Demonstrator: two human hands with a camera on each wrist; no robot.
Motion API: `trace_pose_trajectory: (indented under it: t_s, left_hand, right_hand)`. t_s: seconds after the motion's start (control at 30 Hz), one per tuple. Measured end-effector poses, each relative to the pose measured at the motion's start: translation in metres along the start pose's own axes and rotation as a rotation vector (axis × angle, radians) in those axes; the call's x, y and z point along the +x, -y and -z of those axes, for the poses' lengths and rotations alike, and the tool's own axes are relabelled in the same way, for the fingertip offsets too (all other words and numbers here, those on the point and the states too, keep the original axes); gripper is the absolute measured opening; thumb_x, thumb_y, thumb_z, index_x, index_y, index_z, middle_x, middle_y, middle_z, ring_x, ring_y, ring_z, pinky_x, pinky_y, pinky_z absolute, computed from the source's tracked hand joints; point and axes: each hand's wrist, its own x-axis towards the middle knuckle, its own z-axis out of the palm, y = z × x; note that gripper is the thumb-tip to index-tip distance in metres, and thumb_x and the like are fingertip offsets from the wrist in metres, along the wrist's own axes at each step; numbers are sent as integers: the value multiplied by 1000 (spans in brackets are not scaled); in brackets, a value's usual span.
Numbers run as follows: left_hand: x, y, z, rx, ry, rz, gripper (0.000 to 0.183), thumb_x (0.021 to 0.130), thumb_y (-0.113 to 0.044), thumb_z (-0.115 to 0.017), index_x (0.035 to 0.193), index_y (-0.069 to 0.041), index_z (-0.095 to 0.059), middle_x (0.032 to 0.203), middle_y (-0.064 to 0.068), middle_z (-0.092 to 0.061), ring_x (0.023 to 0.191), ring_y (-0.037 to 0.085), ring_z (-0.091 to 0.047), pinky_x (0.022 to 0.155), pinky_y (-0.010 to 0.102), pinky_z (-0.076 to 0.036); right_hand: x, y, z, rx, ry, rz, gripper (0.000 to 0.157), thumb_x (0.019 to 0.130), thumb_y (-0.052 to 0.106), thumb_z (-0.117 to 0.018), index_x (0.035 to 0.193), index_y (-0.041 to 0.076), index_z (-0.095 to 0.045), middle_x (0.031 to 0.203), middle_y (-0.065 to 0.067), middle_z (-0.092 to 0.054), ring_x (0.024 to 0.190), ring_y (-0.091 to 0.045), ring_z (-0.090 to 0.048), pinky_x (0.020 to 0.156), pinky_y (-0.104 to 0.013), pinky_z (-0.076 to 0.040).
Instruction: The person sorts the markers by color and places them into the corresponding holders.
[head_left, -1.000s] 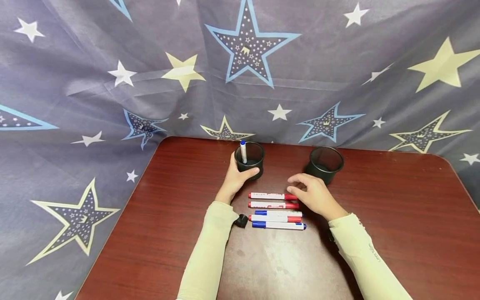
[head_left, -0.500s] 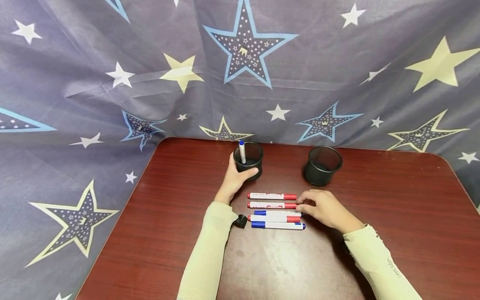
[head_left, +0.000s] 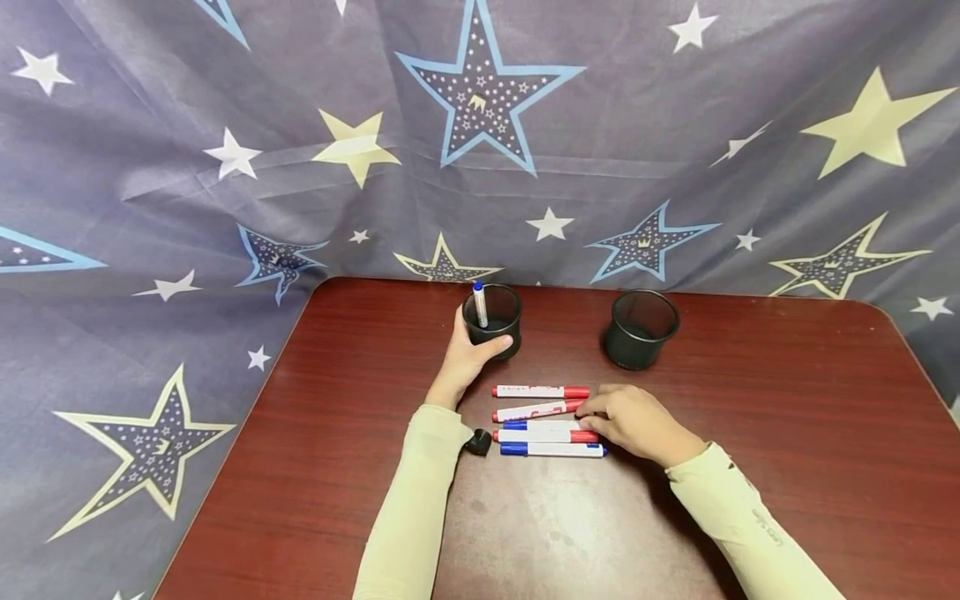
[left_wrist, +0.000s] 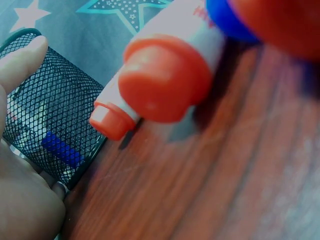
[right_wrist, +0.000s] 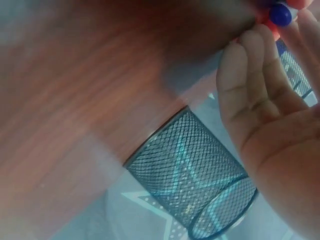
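My left hand (head_left: pixel 463 360) grips a black mesh pen cup (head_left: pixel 507 343), its thumb across the near side. One marker with a blue end (head_left: pixel 480 305) stands in that cup, leaning left. My right hand (head_left: pixel 637 423) is at the right ends of a row of markers on the table, thumb and fingers around the end of a blue marker (head_left: pixel 551 425). In the right wrist view, its blue end (right_wrist: pixel 280 15) shows between thumb and fingers. The fingertips also touch the cap of a tilted red marker (head_left: pixel 534 412). Another red marker (head_left: pixel 532 392) lies behind it.
A second mesh pen cup (head_left: pixel 634 346) stands at the back right. In front of the pinched marker lie a red marker (head_left: pixel 536 436) and a blue one (head_left: pixel 555 450). A star-patterned cloth (head_left: pixel 570 192) hangs behind the table (head_left: pixel 337 500).
From beside the right cup, my right hand came down toward me, then left onto the marker ends. The second red marker has turned askew. My left hand keeps its grip on the cup.
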Motion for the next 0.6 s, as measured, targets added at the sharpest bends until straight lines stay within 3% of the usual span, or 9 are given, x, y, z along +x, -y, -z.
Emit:
trace_pose_trajectory:
  t_s: [0.27, 0.43, 0.6]
  left_hand:
    - [-11, -30, -4, 15, 12, 18, 91, 82, -5, -82, 155, -6, -27, 146, 18, -47, 135, 38, -43, 111, 39, -32]
    - [-11, -28, -4, -10, 17, 7, 91, 83, -5, -82, 155, -7, -27, 146, 18, -46, 135, 38, -43, 111, 41, -33]
    - [-3, -2, -3, -1, -23, -27, 91, 81, -8, -85, 154, -15, -30, 143, 9, -50, 130, 26, -48, 110, 38, -34]
  right_hand:
    - [6, 8, -3, -60, 34, -40, 19, 87, 22, -81, 103, 14, -80, 95, -2, -70, 87, -18, -67, 71, -40, -55]
    - [10, 12, -7, -91, 37, -32, 24, 87, 23, -81, 109, 14, -79, 98, -6, -71, 90, -22, -68, 72, -42, -56]
    - [14, 16, -13, -127, 52, -15, 30, 85, 22, -82, 114, 16, -78, 93, -8, -68, 83, -23, -65, 65, -43, -55]
